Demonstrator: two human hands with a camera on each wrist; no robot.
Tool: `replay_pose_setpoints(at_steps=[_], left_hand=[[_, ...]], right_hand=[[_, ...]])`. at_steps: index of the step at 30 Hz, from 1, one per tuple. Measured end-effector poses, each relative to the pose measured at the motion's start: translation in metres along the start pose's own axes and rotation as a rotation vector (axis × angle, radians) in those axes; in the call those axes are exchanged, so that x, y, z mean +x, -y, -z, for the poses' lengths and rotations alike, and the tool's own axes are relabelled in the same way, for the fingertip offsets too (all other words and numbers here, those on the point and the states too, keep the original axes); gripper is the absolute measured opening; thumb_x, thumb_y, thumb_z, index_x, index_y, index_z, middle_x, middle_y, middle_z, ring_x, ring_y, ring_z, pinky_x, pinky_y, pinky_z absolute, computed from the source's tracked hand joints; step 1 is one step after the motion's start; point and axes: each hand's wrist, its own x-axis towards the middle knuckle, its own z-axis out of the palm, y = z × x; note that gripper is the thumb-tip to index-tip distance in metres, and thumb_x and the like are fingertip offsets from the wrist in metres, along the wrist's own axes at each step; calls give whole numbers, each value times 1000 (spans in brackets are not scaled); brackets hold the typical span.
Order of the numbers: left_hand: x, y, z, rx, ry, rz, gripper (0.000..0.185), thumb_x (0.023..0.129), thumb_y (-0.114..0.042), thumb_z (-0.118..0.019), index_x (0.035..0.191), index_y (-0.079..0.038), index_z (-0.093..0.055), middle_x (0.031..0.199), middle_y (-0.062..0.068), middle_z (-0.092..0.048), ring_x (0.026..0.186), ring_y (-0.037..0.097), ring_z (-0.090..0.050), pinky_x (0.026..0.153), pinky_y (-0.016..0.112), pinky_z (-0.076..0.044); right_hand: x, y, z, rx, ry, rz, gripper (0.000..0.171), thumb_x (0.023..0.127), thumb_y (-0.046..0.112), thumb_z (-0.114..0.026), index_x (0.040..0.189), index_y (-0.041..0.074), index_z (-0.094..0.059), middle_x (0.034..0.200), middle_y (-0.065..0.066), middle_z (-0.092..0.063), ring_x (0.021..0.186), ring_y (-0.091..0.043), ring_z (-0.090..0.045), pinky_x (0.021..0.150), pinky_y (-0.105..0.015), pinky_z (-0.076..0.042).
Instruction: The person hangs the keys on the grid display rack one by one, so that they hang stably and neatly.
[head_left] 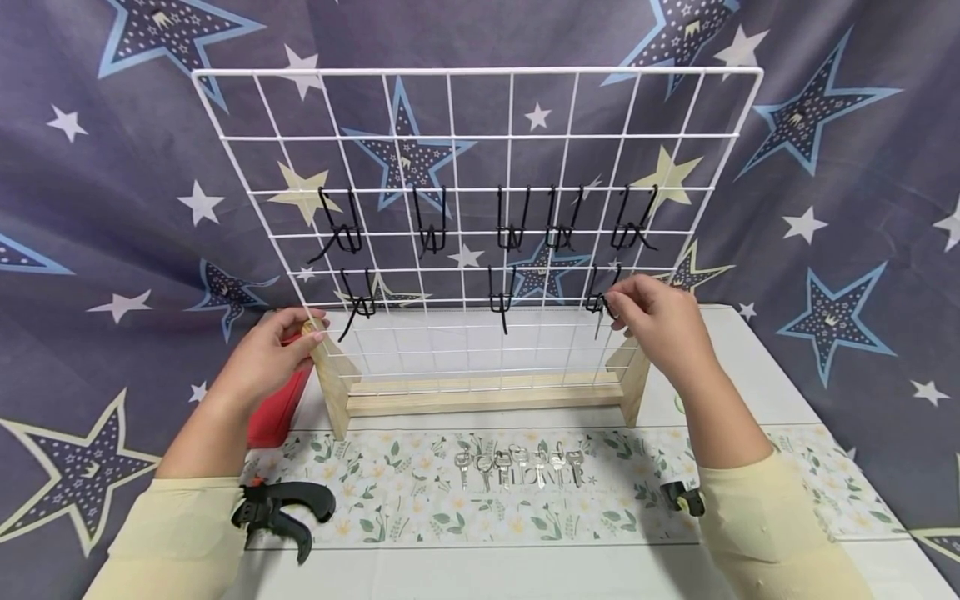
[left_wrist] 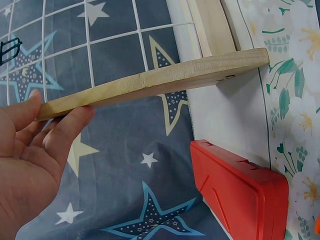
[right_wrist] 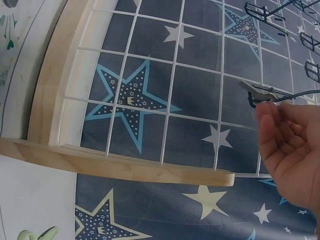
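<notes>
A white wire grid (head_left: 480, 136) stands upright in a wooden stand (head_left: 483, 404). Two rows of black hooks (head_left: 504, 300) hang on its wires. At the right end of the lower row, my right hand (head_left: 663, 321) pinches a small metal key (right_wrist: 254, 92) against the hook there; the fingertips hide part of both. My left hand (head_left: 262, 354) grips the upper end of the stand's left wooden side piece (left_wrist: 145, 80), thumb on one face and fingers on the other. Several more keys (head_left: 503, 468) lie in a row on the floral strip in front of the stand.
A red case (head_left: 273, 412) stands behind my left forearm, beside the stand. Near the front left lies a black clamp (head_left: 281, 510). Another small black clamp (head_left: 682, 498) is by my right forearm. A star-patterned curtain (head_left: 847, 275) hangs behind the white table.
</notes>
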Motion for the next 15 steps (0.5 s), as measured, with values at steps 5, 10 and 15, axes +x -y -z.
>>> replay_pose_setpoints(at_steps=[5,10,15], left_hand=[[-1,-1,0,0,-1,6,41,103,-23,-52,139,-3,-48,137,22,-47,118,32,-55,81,20,-56],[-1,0,0,2,-6,0,40,103,-23,-52,138,-2,-49,136,22,-46,116,31,-56,81,21,-56],[-1,0,1,5,-9,1,39,103,-22,-52,137,-3,-49,136,22,-47,117,32,-55,88,37,-56]], right_hand=[[-2,-2,-2,29,-29,1,20,99,29,-61,101,11,-69,80,-4,-73,67,-15,-68,60,-23,-54],[-5,-2,1,16,-42,8,24,100,33,-58,101,12,-69,81,-3,-72,71,-15,-69,62,-22,-53],[-10,-3,9,6,-20,-9,27,101,37,-56,104,13,-67,85,-5,-71,74,-17,-69,63,-22,-53]])
